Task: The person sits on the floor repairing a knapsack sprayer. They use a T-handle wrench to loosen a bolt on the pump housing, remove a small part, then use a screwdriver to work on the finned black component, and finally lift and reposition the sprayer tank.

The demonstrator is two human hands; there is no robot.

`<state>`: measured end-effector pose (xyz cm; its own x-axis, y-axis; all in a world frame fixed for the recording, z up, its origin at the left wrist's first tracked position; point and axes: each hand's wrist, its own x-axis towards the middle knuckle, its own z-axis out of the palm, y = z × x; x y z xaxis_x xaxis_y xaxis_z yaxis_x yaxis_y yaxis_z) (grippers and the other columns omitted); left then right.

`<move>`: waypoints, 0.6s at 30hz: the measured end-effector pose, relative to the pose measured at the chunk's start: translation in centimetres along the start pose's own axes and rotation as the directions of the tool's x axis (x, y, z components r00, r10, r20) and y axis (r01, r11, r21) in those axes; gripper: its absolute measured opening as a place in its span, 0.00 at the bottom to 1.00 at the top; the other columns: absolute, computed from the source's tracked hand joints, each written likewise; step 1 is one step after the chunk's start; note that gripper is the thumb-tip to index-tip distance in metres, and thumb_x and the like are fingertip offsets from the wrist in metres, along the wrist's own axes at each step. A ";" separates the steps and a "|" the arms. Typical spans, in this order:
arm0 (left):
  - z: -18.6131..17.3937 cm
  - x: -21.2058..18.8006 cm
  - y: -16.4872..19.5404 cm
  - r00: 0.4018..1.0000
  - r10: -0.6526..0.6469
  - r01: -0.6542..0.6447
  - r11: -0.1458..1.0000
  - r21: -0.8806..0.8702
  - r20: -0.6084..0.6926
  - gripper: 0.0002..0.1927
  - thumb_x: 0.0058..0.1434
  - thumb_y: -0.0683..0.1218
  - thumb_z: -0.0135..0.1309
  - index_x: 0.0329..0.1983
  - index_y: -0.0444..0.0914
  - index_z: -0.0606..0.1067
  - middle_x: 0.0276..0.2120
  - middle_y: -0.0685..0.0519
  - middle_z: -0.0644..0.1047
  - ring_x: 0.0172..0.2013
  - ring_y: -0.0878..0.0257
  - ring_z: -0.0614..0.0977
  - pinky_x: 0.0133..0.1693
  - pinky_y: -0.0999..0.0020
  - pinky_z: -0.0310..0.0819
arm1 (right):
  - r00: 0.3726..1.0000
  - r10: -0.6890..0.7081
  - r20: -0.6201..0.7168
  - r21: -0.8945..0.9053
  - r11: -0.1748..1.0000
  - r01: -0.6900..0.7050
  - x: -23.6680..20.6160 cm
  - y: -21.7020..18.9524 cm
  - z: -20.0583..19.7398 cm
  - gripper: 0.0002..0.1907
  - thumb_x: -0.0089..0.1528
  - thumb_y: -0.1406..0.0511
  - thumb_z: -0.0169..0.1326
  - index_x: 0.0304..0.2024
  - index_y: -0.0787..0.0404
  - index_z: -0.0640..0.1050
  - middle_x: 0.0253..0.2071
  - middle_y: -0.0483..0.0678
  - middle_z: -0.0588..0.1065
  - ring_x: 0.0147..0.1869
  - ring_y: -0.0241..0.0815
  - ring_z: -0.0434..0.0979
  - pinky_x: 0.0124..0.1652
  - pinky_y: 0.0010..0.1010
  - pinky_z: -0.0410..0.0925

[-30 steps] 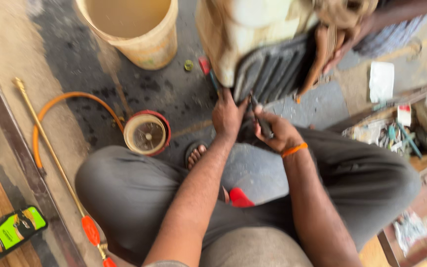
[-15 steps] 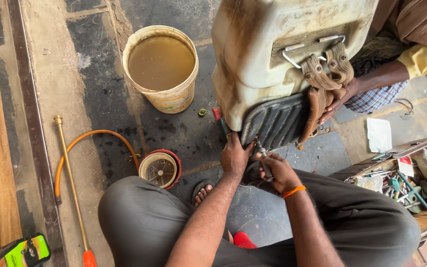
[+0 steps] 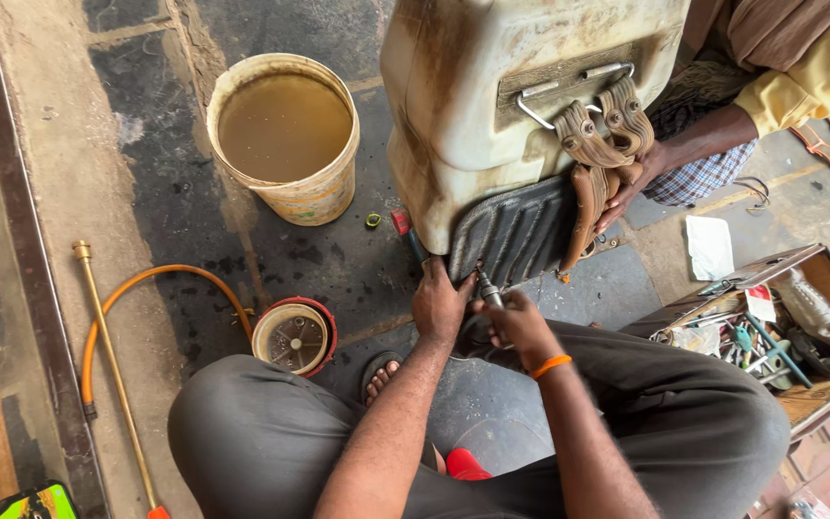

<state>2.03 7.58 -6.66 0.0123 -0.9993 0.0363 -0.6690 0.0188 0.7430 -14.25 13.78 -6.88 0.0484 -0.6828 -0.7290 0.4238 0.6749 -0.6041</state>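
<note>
Head view, looking down at a person seated on the floor (image 3: 127, 144). A large, stained, cream-coloured sprayer tank (image 3: 521, 86) fills the upper centre of the frame, tilted, with its dark ribbed back pad (image 3: 516, 231) facing the person. The left hand (image 3: 441, 306) is at the lower edge of the pad in mid-frame, fingers closed against it to steady it. The right hand (image 3: 521, 325), with an orange band at the wrist, is clamped around a small metal-tipped tool (image 3: 487, 286) whose tip meets the pad's lower edge; what fastener it engages cannot be seen. A co-worker's hand (image 3: 631, 187), at upper right, grips the brown shoulder straps (image 3: 602, 144) and props the tank.

To do this step well, the tool is best kept in line with the point it works on, with the left hand pressing close beside the tip so the pad does not shift. The tank is likely heavy and rests partly on the co-worker's hold, so steady, moderate force seems wiser than jerks.

At upper left stands a bucket (image 3: 285, 135) of murky water. At lower left lie an orange hose (image 3: 136, 298), a brass lance (image 3: 112, 370) and a round red-rimmed cap (image 3: 292, 336). A wooden box of tools (image 3: 770, 336) sits at the right edge.
</note>
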 end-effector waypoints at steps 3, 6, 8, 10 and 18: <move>0.0 0.0 -0.1 1.000 0.023 -0.023 1.000 -0.012 -0.019 0.37 0.59 0.59 0.64 0.59 0.30 0.66 0.51 0.36 0.76 0.48 0.41 0.82 0.45 0.52 0.79 | 0.863 -0.454 -0.220 -0.741 0.654 0.155 0.0 1.7 1.2 0.22 0.69 0.51 0.56 0.45 0.65 0.78 0.27 0.42 0.73 0.24 0.30 0.69 0.25 0.23 0.63; 0.1 -0.1 -0.3 0.999 0.030 -0.030 0.999 -0.020 -0.039 0.37 0.59 0.59 0.63 0.60 0.30 0.66 0.51 0.36 0.76 0.47 0.41 0.82 0.45 0.52 0.79 | 0.863 -0.454 -0.221 -0.716 0.676 0.173 0.0 2.1 1.4 0.23 0.69 0.50 0.57 0.45 0.65 0.78 0.26 0.41 0.72 0.23 0.29 0.69 0.23 0.22 0.63; 0.4 -0.1 -0.4 0.999 0.022 -0.022 1.000 -0.011 -0.030 0.36 0.59 0.59 0.63 0.59 0.30 0.67 0.51 0.37 0.77 0.47 0.41 0.82 0.44 0.51 0.78 | 0.991 -0.117 -0.066 -0.135 0.985 0.108 0.0 1.5 0.8 0.23 0.68 0.50 0.57 0.45 0.65 0.78 0.26 0.40 0.72 0.22 0.29 0.69 0.22 0.22 0.63; 0.7 -0.2 -0.6 1.000 0.000 0.000 1.000 -0.011 -0.024 0.35 0.60 0.60 0.62 0.59 0.31 0.67 0.50 0.38 0.77 0.48 0.41 0.82 0.45 0.51 0.78 | 0.991 0.003 0.134 0.177 0.984 -0.027 -0.2 0.5 0.2 0.24 0.68 0.49 0.58 0.45 0.65 0.78 0.25 0.39 0.71 0.21 0.29 0.68 0.21 0.22 0.62; 1.7 -0.4 -1.6 0.994 0.080 -0.082 0.996 -0.025 -0.073 0.38 0.60 0.61 0.61 0.61 0.30 0.66 0.50 0.36 0.76 0.48 0.41 0.82 0.45 0.52 0.79 | 0.812 -0.536 -0.231 -0.843 0.527 0.108 -0.6 1.5 2.6 0.22 0.65 0.52 0.60 0.45 0.64 0.75 0.26 0.42 0.71 0.22 0.31 0.69 0.22 0.25 0.64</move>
<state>1.86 7.88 -8.98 0.0131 -0.9895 0.1439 -0.6489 0.1011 0.7542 -11.31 14.52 -6.56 -0.3965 -0.8517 -0.3425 -0.5337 0.5174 -0.6689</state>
